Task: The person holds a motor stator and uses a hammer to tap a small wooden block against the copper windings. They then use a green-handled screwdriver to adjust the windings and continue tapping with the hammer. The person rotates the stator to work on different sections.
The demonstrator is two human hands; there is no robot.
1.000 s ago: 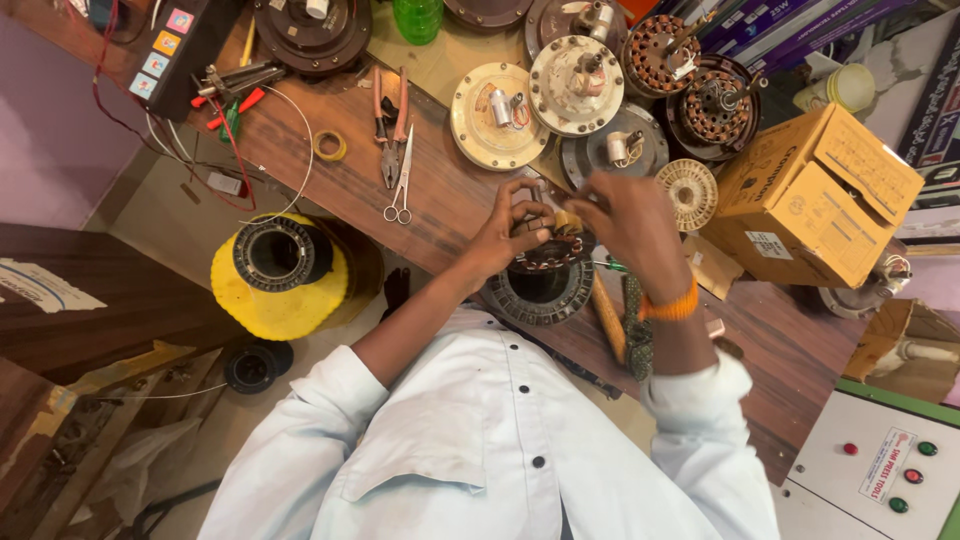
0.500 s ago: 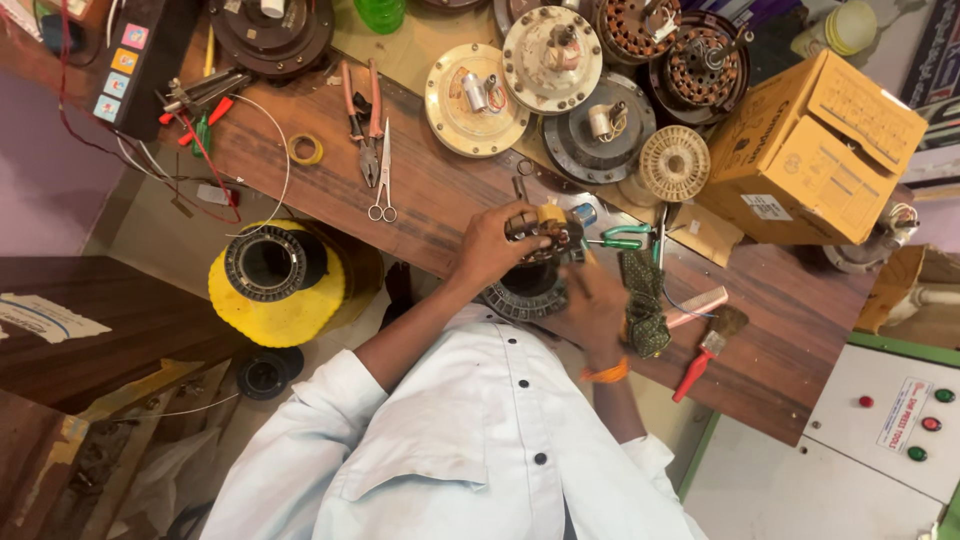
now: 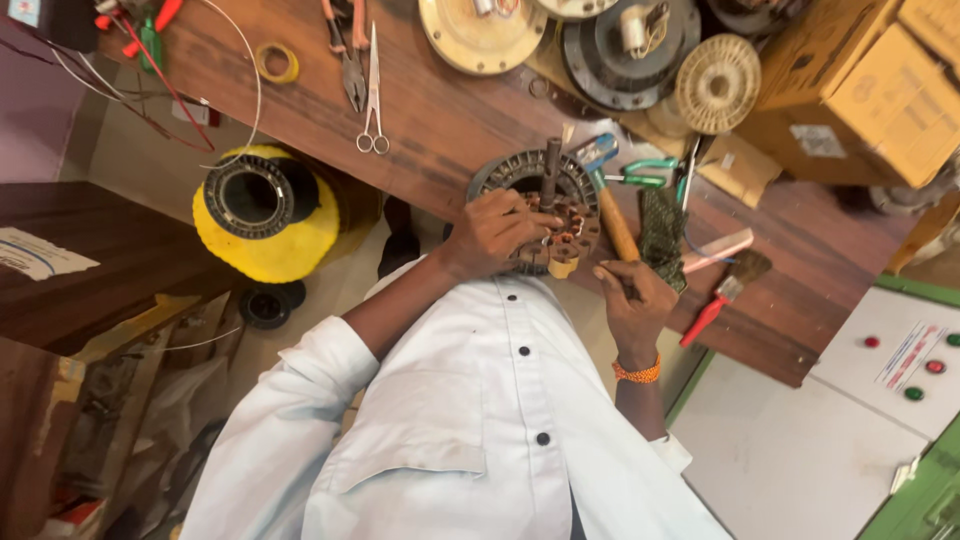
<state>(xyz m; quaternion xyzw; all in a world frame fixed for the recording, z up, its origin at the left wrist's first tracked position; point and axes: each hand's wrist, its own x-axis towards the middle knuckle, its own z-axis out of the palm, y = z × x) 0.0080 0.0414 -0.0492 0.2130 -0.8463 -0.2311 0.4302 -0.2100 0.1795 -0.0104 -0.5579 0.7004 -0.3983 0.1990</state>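
Far left, below the near edge of the wooden bench [image 3: 440,110], a yellow drum with a black ring on top [image 3: 262,212] sits off the surface. On the bench above it lie a small roll of yellow tape [image 3: 276,62] and, just to its right, a pair of scissors [image 3: 373,95] pointing toward the far edge, with pliers [image 3: 349,55] beside them.

At the near edge, about midway along, sits the round motor part [image 3: 540,205] — a dark toothed ring with copper windings and a short shaft standing up from its middle. The left hand [image 3: 495,230] rests on its near-left side, fingers curled down onto the windings and pressing there. Just right of the part, a wooden handle [image 3: 618,225] lies on the bench, touching its rim.

The right hand [image 3: 635,300] hangs just off the near edge, apart from the part, fingers folded together; whether they pinch something thin I cannot tell. An orange band [image 3: 637,371] circles that wrist.

Further right lie a strip of dark mesh [image 3: 662,235], a red-handled brush [image 3: 722,295] near the right corner, and — toward the far right corner — a cardboard box [image 3: 880,90].
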